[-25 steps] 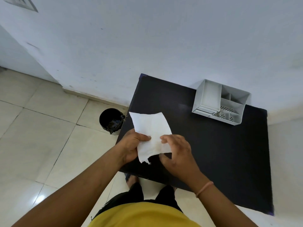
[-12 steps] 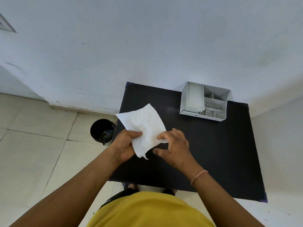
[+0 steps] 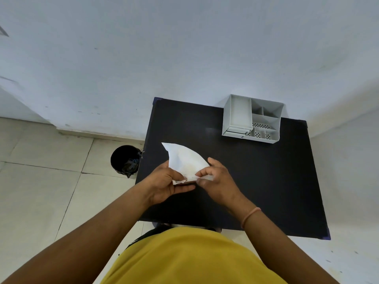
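Note:
A white paper tissue (image 3: 185,160) is held up over the near left part of a black table (image 3: 266,181). Its upper part curves to a point at the left. My left hand (image 3: 164,184) holds its lower left edge, thumb on top and fingers underneath. My right hand (image 3: 217,179) pinches its lower right corner between thumb and fingertips. A faint stain shows near the bottom of the tissue.
A grey plastic organiser (image 3: 252,119) with several compartments stands at the table's far edge by the white wall. A black bin (image 3: 125,159) sits on the tiled floor left of the table. I wear a yellow shirt.
The tissue has gone from a flat sheet to a curved, partly folded shape. Both hands have shifted along its lower edge. The camera has moved back.

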The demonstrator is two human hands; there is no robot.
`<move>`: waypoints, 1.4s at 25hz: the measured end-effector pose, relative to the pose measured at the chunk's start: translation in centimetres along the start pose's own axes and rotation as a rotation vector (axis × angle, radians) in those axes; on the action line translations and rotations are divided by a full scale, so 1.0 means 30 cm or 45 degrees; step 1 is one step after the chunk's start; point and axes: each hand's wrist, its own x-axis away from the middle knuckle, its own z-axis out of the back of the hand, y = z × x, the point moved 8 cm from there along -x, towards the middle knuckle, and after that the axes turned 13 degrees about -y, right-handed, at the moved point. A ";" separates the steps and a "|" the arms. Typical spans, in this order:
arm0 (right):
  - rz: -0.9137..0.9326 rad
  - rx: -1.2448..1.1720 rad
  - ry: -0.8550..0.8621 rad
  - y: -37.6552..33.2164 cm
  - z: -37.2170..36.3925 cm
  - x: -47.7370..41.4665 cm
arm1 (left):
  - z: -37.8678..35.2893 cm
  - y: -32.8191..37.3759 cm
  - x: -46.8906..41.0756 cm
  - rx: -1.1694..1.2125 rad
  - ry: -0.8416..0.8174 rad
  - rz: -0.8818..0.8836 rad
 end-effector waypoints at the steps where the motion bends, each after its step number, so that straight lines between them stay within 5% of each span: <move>1: -0.032 -0.298 -0.056 0.015 -0.020 0.008 | -0.004 -0.010 0.000 -0.006 0.000 -0.010; 4: -0.130 -0.813 -0.089 0.046 -0.058 0.039 | -0.014 -0.056 0.009 0.001 -0.026 0.007; 8: -0.153 -0.925 -0.128 0.078 -0.103 0.066 | -0.013 -0.115 0.023 0.048 -0.007 0.079; 16: 0.195 -1.171 -0.300 0.117 -0.154 0.135 | -0.021 -0.174 0.046 0.103 -0.016 0.045; 19: 0.233 -0.815 -0.257 0.115 -0.124 0.142 | -0.020 -0.178 0.055 0.129 0.014 0.069; 24: 0.520 0.279 0.253 0.035 -0.027 0.138 | -0.015 -0.164 0.090 0.251 0.100 0.134; 28: 0.564 0.181 0.372 -0.014 0.011 0.159 | -0.020 -0.135 0.124 0.191 0.076 0.132; 31: 0.532 0.112 0.465 -0.033 0.027 0.168 | 0.007 -0.052 0.172 -0.162 0.314 -0.129; 35: 0.494 0.095 0.496 -0.027 0.032 0.172 | -0.100 0.123 0.239 -1.373 0.418 -0.529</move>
